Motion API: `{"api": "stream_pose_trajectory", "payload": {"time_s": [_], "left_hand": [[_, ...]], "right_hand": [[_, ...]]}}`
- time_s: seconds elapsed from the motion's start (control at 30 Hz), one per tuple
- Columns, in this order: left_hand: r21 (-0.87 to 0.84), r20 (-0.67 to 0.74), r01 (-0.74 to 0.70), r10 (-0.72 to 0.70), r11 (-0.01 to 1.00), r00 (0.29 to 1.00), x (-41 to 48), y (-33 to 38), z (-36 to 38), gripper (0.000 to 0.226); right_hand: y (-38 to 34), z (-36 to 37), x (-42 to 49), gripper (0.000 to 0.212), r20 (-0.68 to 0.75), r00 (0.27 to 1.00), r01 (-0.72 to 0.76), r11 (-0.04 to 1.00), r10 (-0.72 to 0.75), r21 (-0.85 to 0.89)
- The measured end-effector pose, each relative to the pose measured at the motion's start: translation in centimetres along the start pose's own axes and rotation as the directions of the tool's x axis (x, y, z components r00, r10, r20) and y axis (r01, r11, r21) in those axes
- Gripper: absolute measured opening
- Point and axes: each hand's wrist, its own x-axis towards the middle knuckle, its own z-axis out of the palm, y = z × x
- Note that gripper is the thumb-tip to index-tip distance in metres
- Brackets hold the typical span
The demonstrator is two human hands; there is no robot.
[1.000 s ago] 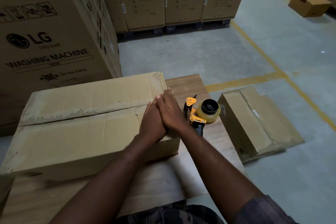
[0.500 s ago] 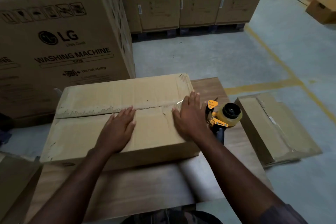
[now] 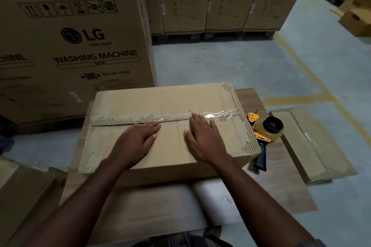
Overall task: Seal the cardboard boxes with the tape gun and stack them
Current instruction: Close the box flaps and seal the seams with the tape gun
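Brown cardboard fills the far left, where a big washing machine box point(image 3: 76, 46) stands on the floor, well past the left fingertips. The left hand point(image 3: 136, 142) lies flat on top of the cardboard box point(image 3: 160, 98), which sits on a wooden table point(image 3: 281, 190). Its fingers point(image 3: 152, 126) are straight and close together and hold nothing. Their tips reach the slit point(image 3: 112, 124) where the two top flaps meet.

Near it, a bit to the right, the right hand point(image 3: 204, 138) lies flat on the same box top. Its fingers point(image 3: 200, 122) are straight and a little spread, and they hold nothing too. Their tips press on a strip of shiny clear tape point(image 3: 220, 115). The tape runs along the slit from these fingertips to the right end of the box.

Further right of the right fingers, a yellow tape gun point(image 3: 267, 128) with a dark handle lies on the table. It is just beside the end of the box and apart from both hands. Right of the tape gun, a flat box point(image 3: 313, 142) lies on the grey floor point(image 3: 241, 66). A yellow line point(image 3: 301, 98) is painted on the floor past it. Far ahead of all the fingertips, a row of tall boxes point(image 3: 230, 0) stands side by side.
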Motion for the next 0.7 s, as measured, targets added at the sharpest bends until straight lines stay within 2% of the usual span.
{"api": "stream_pose_trajectory", "payload": {"time_s": [0.13,0.27,0.33,0.4,0.5,0.7], "left_hand": [[-0.018,-0.069,0.064,-0.065,0.998,0.995,-2.6,-4.3,-2.1,0.049],[0.009,-0.097,0.039,-0.038,0.999,0.995,-3.0,-4.9,-2.3,0.047],[0.021,-0.136,-0.001,0.004,1.0,0.991,-2.7,-4.3,-2.4,0.037],[-0.004,-0.166,-0.043,0.042,0.999,0.985,-2.6,-4.2,-2.7,0.026],[-0.086,-0.161,-0.103,0.088,0.991,0.983,-3.1,-5.4,-3.5,0.032],[-0.137,-0.235,0.065,-0.096,0.988,0.967,-4.8,-10.1,-6.3,0.023]], "right_hand": [[-0.9,0.1,0.1,0.06,-0.053,0.992,-0.109,0.993,0.111,0.036],[-5.4,1.5,0.9,0.07,-0.026,0.972,-0.235,0.971,0.234,-0.041],[-8.7,2.7,1.4,0.073,0.014,0.983,-0.183,0.983,0.183,-0.029],[-11.7,4.1,2.0,0.071,0.036,0.997,-0.068,0.998,0.068,0.001],[-14.8,5.8,2.8,0.067,0.075,0.995,0.07,0.997,-0.071,0.02],[-14.6,6.2,2.4,0.073,0.053,0.997,0.047,0.999,-0.049,0.026]]}}
